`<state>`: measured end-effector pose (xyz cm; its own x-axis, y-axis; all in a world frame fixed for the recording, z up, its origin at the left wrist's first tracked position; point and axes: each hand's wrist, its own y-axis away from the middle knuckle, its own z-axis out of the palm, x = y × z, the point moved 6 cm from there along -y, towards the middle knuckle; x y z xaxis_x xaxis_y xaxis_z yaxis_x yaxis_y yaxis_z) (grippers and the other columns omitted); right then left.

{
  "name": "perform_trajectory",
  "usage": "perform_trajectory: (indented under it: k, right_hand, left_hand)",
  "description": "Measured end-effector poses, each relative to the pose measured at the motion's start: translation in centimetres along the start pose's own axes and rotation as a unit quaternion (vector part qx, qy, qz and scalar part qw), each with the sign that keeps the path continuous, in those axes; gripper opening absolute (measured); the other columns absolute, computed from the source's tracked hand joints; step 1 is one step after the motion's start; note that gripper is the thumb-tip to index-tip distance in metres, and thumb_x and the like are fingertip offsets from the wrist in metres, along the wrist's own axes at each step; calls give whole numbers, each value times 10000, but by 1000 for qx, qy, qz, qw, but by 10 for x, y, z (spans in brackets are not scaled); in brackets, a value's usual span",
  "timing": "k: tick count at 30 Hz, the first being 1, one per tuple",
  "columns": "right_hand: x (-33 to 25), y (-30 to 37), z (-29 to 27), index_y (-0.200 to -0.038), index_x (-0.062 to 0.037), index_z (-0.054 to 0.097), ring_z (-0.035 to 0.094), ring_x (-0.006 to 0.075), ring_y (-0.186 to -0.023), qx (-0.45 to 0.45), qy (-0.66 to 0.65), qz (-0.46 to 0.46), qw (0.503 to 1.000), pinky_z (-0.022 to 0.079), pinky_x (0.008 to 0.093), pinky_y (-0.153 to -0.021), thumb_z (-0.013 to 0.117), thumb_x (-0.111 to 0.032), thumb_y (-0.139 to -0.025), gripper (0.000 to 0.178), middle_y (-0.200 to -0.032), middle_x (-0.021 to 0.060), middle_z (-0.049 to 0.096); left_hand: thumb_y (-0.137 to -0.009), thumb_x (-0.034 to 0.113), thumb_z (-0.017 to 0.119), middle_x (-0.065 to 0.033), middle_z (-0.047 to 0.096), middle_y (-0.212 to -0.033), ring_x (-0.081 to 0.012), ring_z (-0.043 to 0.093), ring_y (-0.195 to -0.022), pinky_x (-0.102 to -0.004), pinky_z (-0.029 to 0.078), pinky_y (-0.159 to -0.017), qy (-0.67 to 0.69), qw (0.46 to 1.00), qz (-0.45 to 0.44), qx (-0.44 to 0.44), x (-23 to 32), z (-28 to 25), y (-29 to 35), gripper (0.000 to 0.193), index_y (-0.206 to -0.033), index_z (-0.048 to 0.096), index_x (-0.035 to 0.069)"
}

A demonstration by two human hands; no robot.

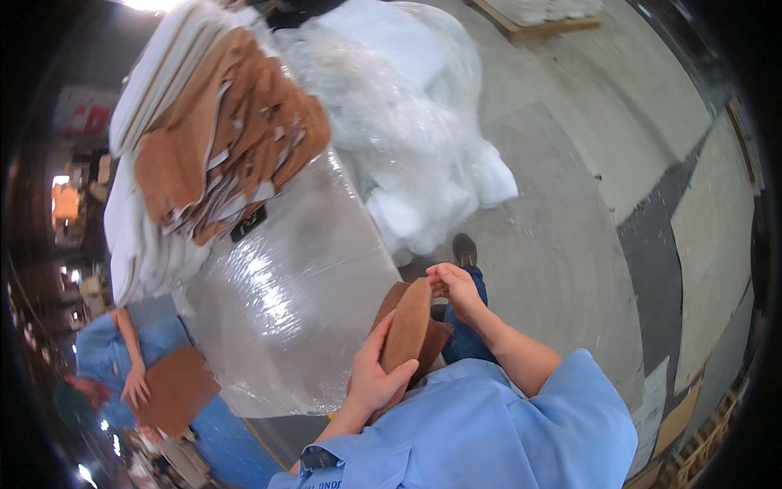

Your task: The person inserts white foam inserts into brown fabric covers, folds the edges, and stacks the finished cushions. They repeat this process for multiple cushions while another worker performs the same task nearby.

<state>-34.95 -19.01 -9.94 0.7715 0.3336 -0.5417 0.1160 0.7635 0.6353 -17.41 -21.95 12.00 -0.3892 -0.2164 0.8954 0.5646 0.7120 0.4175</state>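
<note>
My left hand [379, 379] is wrapped round a folded brown fabric cover [409, 322], held upright in front of my body. Its thumb presses on the near side of the cloth. At the far end of the cover, my right hand [458, 292] has its fingers bent together in a pinch at the cloth's edge. What lies between those fingertips is too small to make out. On the left, a heap of similar brown covers [244, 122] with white tags lies on a plastic-wrapped table [318, 244].
White padded slabs [167, 73] are stacked beside the brown heap, with a small black object [249, 224] near it. Clear-wrapped white stuffing [399, 106] sits beyond the table. A co-worker [130, 342] at the left handles a brown cloth piece [175, 391]. A wooden pallet [538, 29] lies far off.
</note>
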Motion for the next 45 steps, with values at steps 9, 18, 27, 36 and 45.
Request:
perform_trajectory:
  k: [9, 18, 27, 36, 45]
  right_hand:
    - [8, 15, 3, -1046, -62, 741, 618, 104, -784, -26, -6, 6, 1000, 502, 272, -704, 623, -304, -1076, 271, -873, -9, 679]
    - [-5, -3, 7, -1021, -55, 733, 574, 124, -741, -66, 143, 180, 971, 474, 300, -650, 632, -423, -1060, 384, -854, 17, 641]
    - [0, -4, 20, -856, -85, 672, 593, 164, -666, -9, 20, 167, 986, 481, 353, -563, 721, -319, -1021, 290, -805, 40, 649]
    - [26, -28, 17, -829, -57, 663, 616, 169, -659, 9, 100, 219, 971, 493, 354, -558, 722, -252, -1023, 281, -757, 42, 642]
    - [-21, -23, 26, -1045, -54, 726, 666, 158, -806, 7, 382, 277, 881, 525, 331, -693, 707, -349, -1029, 296, -963, 37, 717]
  left_hand:
    - [-810, 215, 825, -185, 509, -1542, -276, 495, -1432, -410, 377, -1197, 105, 993, -60, -4, -8, -4, -5, 958, -1594, 353, -67]
    - [-800, 247, 844, -184, 510, -1536, -275, 503, -1422, -411, 378, -1195, 103, 992, -72, -4, -5, -6, -8, 996, -1595, 338, -78]
    - [-840, 190, 800, -177, 507, -1539, -268, 495, -1426, -407, 385, -1189, 107, 992, -60, -10, -5, 0, -3, 922, -1598, 342, -67]
    - [-826, 276, 772, -238, 524, -1527, -299, 523, -1414, -397, 400, -1172, 3, 999, -21, -28, 0, 8, -8, 946, -1599, 347, -64]
    - [-927, 458, 702, -298, 477, -1562, -411, 474, -1459, -430, 374, -1207, -117, 990, 33, -68, 13, -11, -14, 934, -1603, 322, -62]
